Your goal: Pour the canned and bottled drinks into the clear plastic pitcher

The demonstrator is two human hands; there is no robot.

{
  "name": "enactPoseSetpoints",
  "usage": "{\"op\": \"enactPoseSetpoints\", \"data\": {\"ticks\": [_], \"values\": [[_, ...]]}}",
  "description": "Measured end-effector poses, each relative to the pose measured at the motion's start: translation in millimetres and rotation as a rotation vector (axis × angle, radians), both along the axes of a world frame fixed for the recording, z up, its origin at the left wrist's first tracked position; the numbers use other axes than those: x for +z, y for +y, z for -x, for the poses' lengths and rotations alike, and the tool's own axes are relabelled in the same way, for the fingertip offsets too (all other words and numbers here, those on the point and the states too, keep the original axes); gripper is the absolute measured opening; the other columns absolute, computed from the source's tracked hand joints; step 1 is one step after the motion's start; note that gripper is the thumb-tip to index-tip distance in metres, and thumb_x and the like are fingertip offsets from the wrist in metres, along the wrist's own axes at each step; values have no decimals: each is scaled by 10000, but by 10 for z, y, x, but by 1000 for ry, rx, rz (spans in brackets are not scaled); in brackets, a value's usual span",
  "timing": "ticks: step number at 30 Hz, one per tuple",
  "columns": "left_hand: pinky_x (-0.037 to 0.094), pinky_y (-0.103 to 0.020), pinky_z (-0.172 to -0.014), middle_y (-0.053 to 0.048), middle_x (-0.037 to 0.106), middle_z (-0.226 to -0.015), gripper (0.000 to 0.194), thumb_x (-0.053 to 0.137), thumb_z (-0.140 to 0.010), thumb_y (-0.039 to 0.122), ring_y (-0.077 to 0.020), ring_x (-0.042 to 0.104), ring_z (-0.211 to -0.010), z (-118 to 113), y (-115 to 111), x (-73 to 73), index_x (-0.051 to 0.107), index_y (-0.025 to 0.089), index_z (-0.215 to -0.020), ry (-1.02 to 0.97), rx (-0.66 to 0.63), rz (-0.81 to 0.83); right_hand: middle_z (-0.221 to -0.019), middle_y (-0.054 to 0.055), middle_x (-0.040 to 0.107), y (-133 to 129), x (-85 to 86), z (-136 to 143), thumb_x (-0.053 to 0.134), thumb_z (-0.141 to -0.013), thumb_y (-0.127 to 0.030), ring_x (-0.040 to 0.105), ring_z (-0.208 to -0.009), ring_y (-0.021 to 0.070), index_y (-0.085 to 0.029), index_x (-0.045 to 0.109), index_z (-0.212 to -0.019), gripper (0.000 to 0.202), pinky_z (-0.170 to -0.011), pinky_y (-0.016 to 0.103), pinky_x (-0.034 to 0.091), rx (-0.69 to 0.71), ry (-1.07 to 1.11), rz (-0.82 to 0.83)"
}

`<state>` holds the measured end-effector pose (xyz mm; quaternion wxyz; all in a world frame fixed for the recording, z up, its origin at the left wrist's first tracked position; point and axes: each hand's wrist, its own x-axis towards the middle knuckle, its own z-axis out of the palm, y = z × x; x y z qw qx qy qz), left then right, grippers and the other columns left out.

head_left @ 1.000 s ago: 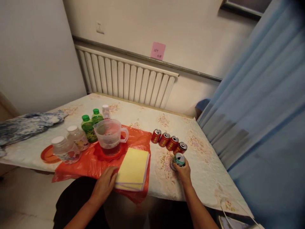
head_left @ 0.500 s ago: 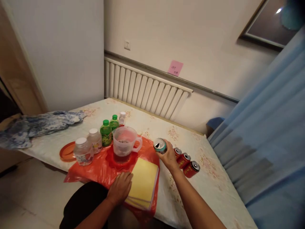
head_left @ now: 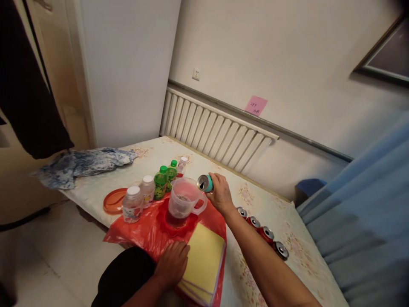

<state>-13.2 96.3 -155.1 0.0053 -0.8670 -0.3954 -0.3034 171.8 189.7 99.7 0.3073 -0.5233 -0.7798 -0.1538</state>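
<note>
Tilted to the left, a teal can point(head_left: 205, 183) is in my right hand point(head_left: 221, 192), its open top facing the rim of a clear plastic jug point(head_left: 182, 204). The jug holds some dark liquid and stands on a red scalloped dish point(head_left: 172, 228). Whether anything flows from the can is too small to tell. My left hand point(head_left: 172, 263) lies with its palm down at the left edge of a stack of yellow booklets point(head_left: 204, 260), fingers stretched out. Under the dish and booklets spreads a red plastic sheet point(head_left: 137, 233).
Two clear jars point(head_left: 132, 209) with white lids, two green bottles point(head_left: 160, 185) and a small white-capped bottle point(head_left: 182, 164) stand left of and behind the jug. An orange lid point(head_left: 114, 201) lies at the left. Several red cans point(head_left: 266, 233) stand at the right.
The teal can has moved left toward the jug and is now tipped over at its rim. The view has shifted left, while my left hand still rests by the booklets.
</note>
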Motion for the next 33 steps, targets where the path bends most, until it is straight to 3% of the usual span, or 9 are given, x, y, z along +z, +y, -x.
{"op": "enactPoseSetpoints", "data": {"ticks": [7,15,33], "values": [[433,-439,-938,-89,654,-1146,347,500,-844,141,-265,567,-1031,-3,-8,-6,591,209,-1173,-11,-8,28,-1236,159,534,113,33,68,620,-752,-122,442,-1141,313,-162,470,-1365,633,-949,458,400,-5,-215,-2],[412,-416,-942,-66,637,-1124,320,518,-852,164,-241,543,-1017,-22,4,-65,571,211,-1164,-39,6,-13,-1221,146,550,172,7,81,585,-846,-137,421,-1161,296,-173,496,-1343,506,-953,441,379,16,-390,-117],[408,-412,-924,-55,637,-1121,318,535,-847,181,-243,533,-1013,-37,6,-107,573,215,-1161,-49,16,-20,-1223,131,548,123,210,204,452,-948,-139,399,-1213,288,-218,529,-1304,372,-1016,460,329,123,-635,-162]]}}
